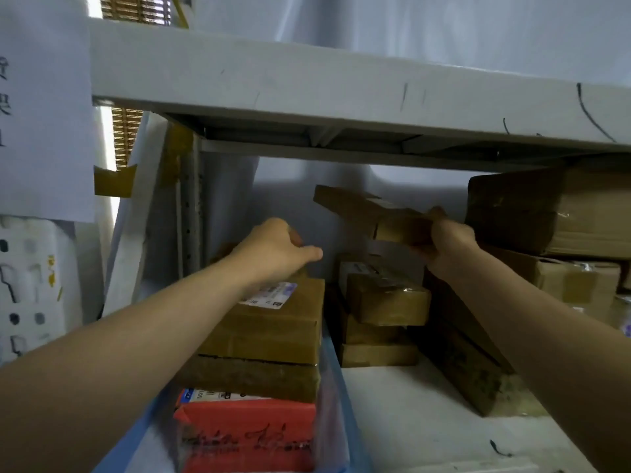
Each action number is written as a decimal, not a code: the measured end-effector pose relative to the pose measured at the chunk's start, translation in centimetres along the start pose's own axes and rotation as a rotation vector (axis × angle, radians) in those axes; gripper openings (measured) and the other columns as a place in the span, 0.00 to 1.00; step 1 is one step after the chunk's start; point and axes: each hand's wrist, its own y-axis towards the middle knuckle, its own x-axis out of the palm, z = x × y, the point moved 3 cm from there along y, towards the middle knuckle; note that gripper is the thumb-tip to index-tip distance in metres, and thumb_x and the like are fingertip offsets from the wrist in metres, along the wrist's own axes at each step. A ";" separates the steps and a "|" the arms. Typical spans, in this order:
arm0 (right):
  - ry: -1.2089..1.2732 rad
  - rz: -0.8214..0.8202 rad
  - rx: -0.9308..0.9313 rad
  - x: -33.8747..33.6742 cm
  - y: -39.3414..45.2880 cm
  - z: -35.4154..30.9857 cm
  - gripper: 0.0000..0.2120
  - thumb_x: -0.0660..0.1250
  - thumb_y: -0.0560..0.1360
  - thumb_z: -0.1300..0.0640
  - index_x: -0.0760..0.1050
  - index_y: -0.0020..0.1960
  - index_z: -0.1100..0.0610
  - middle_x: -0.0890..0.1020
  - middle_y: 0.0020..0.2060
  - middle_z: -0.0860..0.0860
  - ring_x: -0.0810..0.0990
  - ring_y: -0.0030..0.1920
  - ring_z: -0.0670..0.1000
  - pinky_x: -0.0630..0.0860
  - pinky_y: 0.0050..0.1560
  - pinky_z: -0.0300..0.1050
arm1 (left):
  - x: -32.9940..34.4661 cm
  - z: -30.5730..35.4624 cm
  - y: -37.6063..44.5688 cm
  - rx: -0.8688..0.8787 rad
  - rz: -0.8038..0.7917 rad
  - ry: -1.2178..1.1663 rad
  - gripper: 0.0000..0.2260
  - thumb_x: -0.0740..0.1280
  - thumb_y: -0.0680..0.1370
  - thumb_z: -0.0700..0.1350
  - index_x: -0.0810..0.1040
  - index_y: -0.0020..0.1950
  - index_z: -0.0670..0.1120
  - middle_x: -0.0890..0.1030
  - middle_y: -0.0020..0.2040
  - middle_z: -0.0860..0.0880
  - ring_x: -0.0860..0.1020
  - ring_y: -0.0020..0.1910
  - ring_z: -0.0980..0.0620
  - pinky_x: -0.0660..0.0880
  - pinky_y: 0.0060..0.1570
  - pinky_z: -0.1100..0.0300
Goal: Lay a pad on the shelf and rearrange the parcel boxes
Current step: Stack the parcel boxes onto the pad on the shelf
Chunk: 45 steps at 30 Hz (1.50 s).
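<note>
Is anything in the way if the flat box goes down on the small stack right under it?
Nothing visible blocks it. The right hand holds the flat box up in the air, tilted, above the small stack. Only open space lies between them. The left hand rests off to the side on the labelled box.

Grey-white metal shelf beam [341, 93] across the upper frame, scuffed, with dark pen-like marks toward the right. Perforated upright post [191, 206] at centre left, brown tape [114, 180] stuck beside it. White paper sign [44, 107] with dark printed characters at far left. Bamboo blind [136, 8] in the upper left corner, bright daylight in a strip along its left edge. Pale bluish-white sheet or wall [426, 18] behind the shelving. White patterned plastic [30, 285] at lower left. Dim beneath the beam.
</note>
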 end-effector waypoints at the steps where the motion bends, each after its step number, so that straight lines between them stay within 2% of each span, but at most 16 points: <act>1: 0.034 -0.050 0.036 -0.2 0.0 -0.4 0.17 0.66 0.80 0.54 0.66 0.66 0.53 0.77 0.50 0.55 0.78 0.44 0.56 0.77 0.32 0.49 | 0.0 0.3 0.2 -0.053 0.027 -0.163 0.19 0.72 0.75 0.56 0.80 0.58 0.43 0.83 0.50 0.46 0.81 0.50 0.48 0.79 0.57 0.48; 4: 0.095 -0.177 0.112 -0.3 0.0 -1.2 0.20 0.66 0.80 0.54 0.68 0.70 0.53 0.78 0.58 0.57 0.80 0.49 0.58 0.78 0.35 0.49 | 0.1 1.6 0.7 -0.213 -0.002 -0.691 0.28 0.72 0.76 0.54 0.71 0.70 0.41 0.81 0.56 0.40 0.83 0.52 0.44 0.81 0.54 0.51; 6: 0.115 -0.242 0.161 -0.3 -0.3 -1.4 0.18 0.66 0.80 0.56 0.69 0.68 0.55 0.78 0.56 0.60 0.81 0.49 0.59 0.80 0.36 0.49 | 0.6 2.5 0.8 -0.301 -0.070 -1.040 0.33 0.72 0.76 0.52 0.64 0.76 0.43 0.77 0.63 0.34 0.81 0.56 0.38 0.81 0.49 0.48; 9: 0.102 -0.334 0.219 -0.2 -0.8 -1.5 0.15 0.65 0.79 0.57 0.70 0.65 0.57 0.79 0.53 0.61 0.82 0.46 0.57 0.80 0.31 0.43 | 1.1 3.7 0.6 -0.379 -0.095 -1.361 0.28 0.72 0.77 0.48 0.65 0.72 0.44 0.73 0.67 0.31 0.78 0.61 0.31 0.81 0.46 0.44; 11: 0.069 -0.401 0.228 -0.1 -1.0 -1.6 0.11 0.65 0.80 0.56 0.72 0.61 0.58 0.80 0.51 0.60 0.82 0.42 0.56 0.78 0.28 0.40 | 1.5 4.1 0.7 -0.380 -0.071 -1.448 0.23 0.72 0.77 0.45 0.69 0.67 0.39 0.77 0.63 0.33 0.80 0.58 0.32 0.83 0.43 0.44; 17: 0.075 -0.475 0.209 1.1 -1.2 -1.5 0.24 0.66 0.79 0.45 0.71 0.66 0.61 0.81 0.52 0.63 0.83 0.43 0.58 0.81 0.30 0.44 | 0.8 3.9 1.1 -0.387 0.065 -1.507 0.17 0.72 0.76 0.42 0.73 0.63 0.40 0.80 0.52 0.33 0.83 0.43 0.34 0.83 0.32 0.52; 20: 0.086 -0.537 0.237 2.1 -1.5 -1.5 0.31 0.69 0.76 0.41 0.66 0.68 0.61 0.80 0.53 0.65 0.85 0.47 0.62 0.84 0.39 0.52 | 0.0 3.6 1.5 -0.393 0.111 -1.517 0.19 0.73 0.76 0.41 0.73 0.64 0.40 0.79 0.56 0.32 0.82 0.44 0.33 0.83 0.36 0.49; 22: 0.090 -0.568 0.258 2.9 -2.0 -1.5 0.34 0.71 0.74 0.41 0.63 0.68 0.60 0.80 0.54 0.66 0.86 0.45 0.64 0.85 0.39 0.55 | -0.4 3.3 1.6 -0.400 0.129 -1.496 0.19 0.73 0.76 0.41 0.73 0.65 0.40 0.78 0.58 0.33 0.82 0.45 0.32 0.83 0.37 0.48; 25: 0.017 -0.613 0.238 4.1 -3.1 -1.4 0.27 0.70 0.75 0.43 0.66 0.62 0.59 0.81 0.51 0.64 0.86 0.44 0.63 0.85 0.42 0.56 | -0.9 2.8 1.7 -0.403 0.143 -1.463 0.20 0.72 0.76 0.40 0.72 0.66 0.39 0.78 0.61 0.33 0.81 0.52 0.31 0.82 0.36 0.48; 29: -0.337 -0.465 0.002 4.6 -2.3 -0.7 0.21 0.64 0.79 0.41 0.69 0.58 0.58 0.81 0.49 0.62 0.83 0.47 0.62 0.81 0.45 0.55 | -2.0 1.8 1.9 -0.398 0.169 -1.434 0.17 0.71 0.77 0.40 0.73 0.64 0.39 0.78 0.61 0.34 0.80 0.57 0.33 0.81 0.36 0.46; 33: -0.826 -0.374 -0.307 3.1 -0.5 0.8 0.23 0.69 0.75 0.40 0.74 0.61 0.57 0.80 0.52 0.57 0.80 0.51 0.56 0.77 0.45 0.47 | -2.8 0.3 2.3 -0.425 0.172 -1.350 0.16 0.71 0.78 0.41 0.72 0.64 0.40 0.80 0.57 0.35 0.81 0.49 0.36 0.81 0.36 0.45; 35: -1.024 -0.386 -0.301 2.2 -0.1 2.2 0.40 0.73 0.63 0.30 0.71 0.66 0.54 0.79 0.58 0.54 0.78 0.56 0.56 0.78 0.53 0.51 | -2.9 -0.4 2.6 -0.428 0.187 -1.322 0.17 0.69 0.79 0.40 0.72 0.66 0.40 0.80 0.51 0.36 0.81 0.46 0.37 0.81 0.31 0.45; 37: -1.232 -0.344 -0.286 1.8 1.0 3.6 0.61 0.68 0.45 0.17 0.68 0.70 0.50 0.75 0.66 0.54 0.74 0.65 0.60 0.74 0.64 0.61 | -2.9 -1.0 3.0 -0.444 0.201 -1.291 0.15 0.68 0.80 0.40 0.71 0.65 0.40 0.80 0.49 0.37 0.81 0.47 0.37 0.80 0.24 0.46; 38: -1.349 -0.329 -0.279 1.9 1.0 4.1 0.64 0.67 0.45 0.16 0.64 0.73 0.49 0.70 0.71 0.56 0.70 0.70 0.62 0.69 0.68 0.64 | -2.8 -1.3 3.2 -0.458 0.211 -1.277 0.14 0.67 0.80 0.40 0.71 0.64 0.40 0.80 0.51 0.37 0.81 0.51 0.37 0.79 0.23 0.46; 41: -1.608 -0.291 -0.314 2.0 0.0 4.9 0.58 0.67 0.60 0.21 0.54 0.79 0.50 0.57 0.79 0.57 0.56 0.77 0.64 0.58 0.73 0.65 | -2.8 -2.3 4.1 -0.497 0.236 -1.224 0.15 0.67 0.81 0.39 0.71 0.67 0.40 0.78 0.62 0.37 0.79 0.59 0.36 0.78 0.25 0.43; 45: -1.669 -0.321 -0.248 2.3 0.1 6.1 0.58 0.69 0.62 0.24 0.50 0.81 0.50 0.51 0.80 0.56 0.48 0.79 0.64 0.56 0.74 0.68 | -2.7 -3.2 5.2 -0.524 0.257 -1.166 0.15 0.67 0.80 0.39 0.72 0.67 0.41 0.77 0.62 0.38 0.78 0.52 0.37 0.78 0.23 0.44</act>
